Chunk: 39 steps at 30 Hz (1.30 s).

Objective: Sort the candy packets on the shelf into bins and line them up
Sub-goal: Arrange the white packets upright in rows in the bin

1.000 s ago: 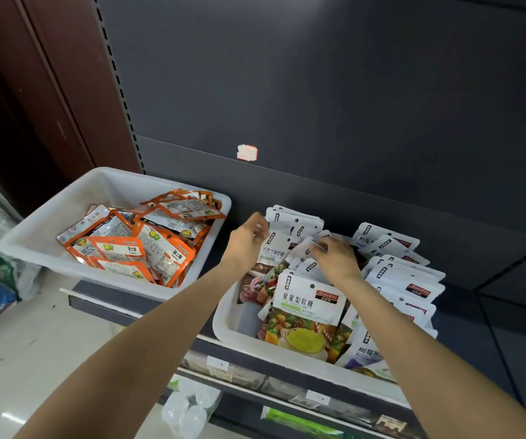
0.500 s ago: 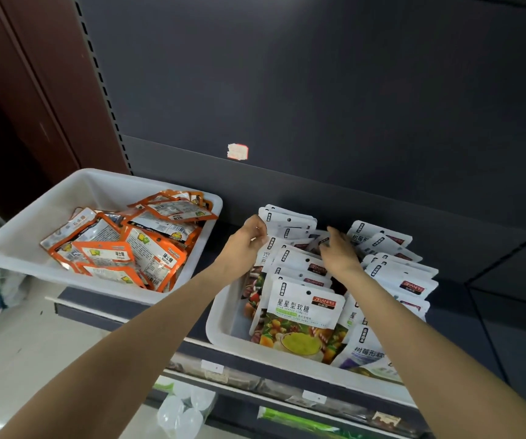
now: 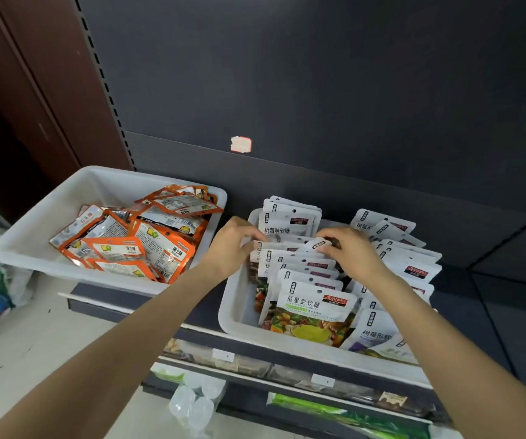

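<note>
Both hands work in the right white bin (image 3: 239, 308) on the shelf (image 3: 198, 315). The left hand (image 3: 236, 245) curls its fingers onto the top edge of a white candy packet (image 3: 287, 223) row; the right hand (image 3: 350, 251) pinches one white packet's tab (image 3: 318, 244). Two bins show; the left bin (image 3: 33, 236) holds a loose heap of orange packets (image 3: 147, 245), too overlapped to count. The front packet (image 3: 312, 312) reads "星星型软糖".

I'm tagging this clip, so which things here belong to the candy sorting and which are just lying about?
Part of the job:
- left hand and right hand, both in the white packets
- right bin
- left bin with orange packets

Lying about:
- torn sticker on the back panel
- clear cups below
- green packaging on the lower shelf
</note>
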### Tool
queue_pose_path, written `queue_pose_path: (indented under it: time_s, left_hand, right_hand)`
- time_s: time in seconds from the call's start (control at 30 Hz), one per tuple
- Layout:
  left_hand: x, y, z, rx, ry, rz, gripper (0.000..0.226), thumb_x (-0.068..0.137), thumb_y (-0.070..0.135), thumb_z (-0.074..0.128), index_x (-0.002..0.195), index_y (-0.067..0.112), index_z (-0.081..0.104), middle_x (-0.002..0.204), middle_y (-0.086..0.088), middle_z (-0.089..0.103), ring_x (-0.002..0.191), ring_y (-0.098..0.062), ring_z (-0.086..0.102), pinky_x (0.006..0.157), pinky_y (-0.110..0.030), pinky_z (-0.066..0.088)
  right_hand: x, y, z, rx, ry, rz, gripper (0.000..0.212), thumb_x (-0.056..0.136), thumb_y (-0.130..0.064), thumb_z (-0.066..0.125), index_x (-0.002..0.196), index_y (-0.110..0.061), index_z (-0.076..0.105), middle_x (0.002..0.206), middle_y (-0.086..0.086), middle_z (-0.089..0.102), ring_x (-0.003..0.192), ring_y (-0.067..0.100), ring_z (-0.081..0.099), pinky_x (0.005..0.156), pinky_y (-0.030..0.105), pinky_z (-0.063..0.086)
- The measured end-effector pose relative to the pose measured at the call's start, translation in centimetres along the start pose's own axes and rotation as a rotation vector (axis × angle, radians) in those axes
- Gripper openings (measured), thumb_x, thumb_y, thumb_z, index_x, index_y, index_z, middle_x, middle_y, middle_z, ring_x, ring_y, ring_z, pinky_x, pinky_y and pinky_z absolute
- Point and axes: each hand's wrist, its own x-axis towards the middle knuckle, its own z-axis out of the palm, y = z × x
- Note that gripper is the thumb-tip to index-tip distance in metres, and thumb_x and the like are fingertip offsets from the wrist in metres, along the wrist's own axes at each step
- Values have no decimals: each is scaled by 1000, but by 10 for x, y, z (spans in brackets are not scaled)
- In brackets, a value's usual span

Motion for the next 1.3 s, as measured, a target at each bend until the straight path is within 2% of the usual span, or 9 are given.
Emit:
queue_pose_path:
  time_s: [0.13, 0.4, 0.53, 0.63, 0.83, 0.97, 1.13, 1.23, 1.3]
  left_hand:
    - [11, 9, 6, -119, -106, -41, 31, 94, 4, 51, 122, 16, 58, 125, -8, 59, 111, -24, 58, 96, -36, 48]
    - [29, 10, 8, -79, -77, -175, 41, 99, 15, 46, 139, 13, 43, 127, -10, 58, 106, -21, 58, 76, -17, 43]
    - [32, 12, 5, -18, -32, -170, 37, 100, 17, 43, 136, 6, 48, 135, -16, 52, 123, -30, 48, 96, -29, 38]
    - [36, 11, 1, -39, -124, -203, 47, 99, 28, 46, 143, 16, 37, 139, -11, 49, 128, -28, 45, 97, -29, 37]
    - [42, -3, -2, -25, -228, -189, 57, 93, 31, 58, 144, 30, 34, 149, -3, 38, 135, -23, 38, 106, -29, 33]
    - [45, -6, 0, 18, -168, -156, 58, 93, 28, 57, 145, 30, 32, 151, -4, 34, 139, -25, 30, 110, -34, 29]
    - [63, 1, 6, 135, -239, -93, 78, 90, 26, 61, 150, 36, 13, 160, 7, 2, 147, -23, 6, 118, -40, 19]
    - [75, 2, 8, 113, -283, -116, 83, 88, 24, 64, 150, 34, 11, 160, 6, -2, 147, -24, 7, 117, -41, 21]
    - [78, 2, 8, 101, -294, -122, 84, 85, 25, 68, 150, 32, 16, 158, 2, 12, 142, -25, 25, 112, -38, 31]
  right_hand:
    - [1, -1, 6, 158, -15, 153, 41, 95, -23, 54, 136, -27, 49, 112, -5, 58, 95, 11, 56, 80, 22, 41]
    - [6, -17, 10, 151, 179, 195, 22, 96, -13, 52, 107, -5, 68, 98, 5, 68, 77, 10, 56, 66, 17, 37]
    - [-1, -11, 15, 231, 332, 212, 20, 96, -11, 52, 107, -6, 68, 99, 1, 66, 88, 11, 57, 85, 29, 49]
    - [5, -11, 10, 220, 417, 186, 21, 96, -11, 51, 106, -5, 68, 100, 5, 68, 84, 11, 57, 79, 19, 43]
    - [32, -20, 8, 65, 62, 232, 27, 99, -12, 45, 119, -14, 64, 117, 4, 65, 72, 5, 54, 60, 9, 36]
    - [42, -21, 2, -65, -49, 219, 30, 99, -18, 47, 125, -14, 60, 127, 4, 61, 112, 17, 58, 82, 15, 35]
    - [59, -7, -3, 19, 111, 196, 44, 99, -18, 45, 143, -17, 38, 148, 8, 37, 135, 22, 37, 107, 28, 30]
    - [73, 2, 1, 115, -48, 267, 49, 101, -21, 40, 149, -19, 26, 150, 7, 35, 138, 22, 34, 110, 33, 28]
    - [76, 6, 3, 140, -85, 296, 42, 99, -21, 46, 141, -14, 42, 139, 8, 49, 126, 22, 47, 102, 31, 35]
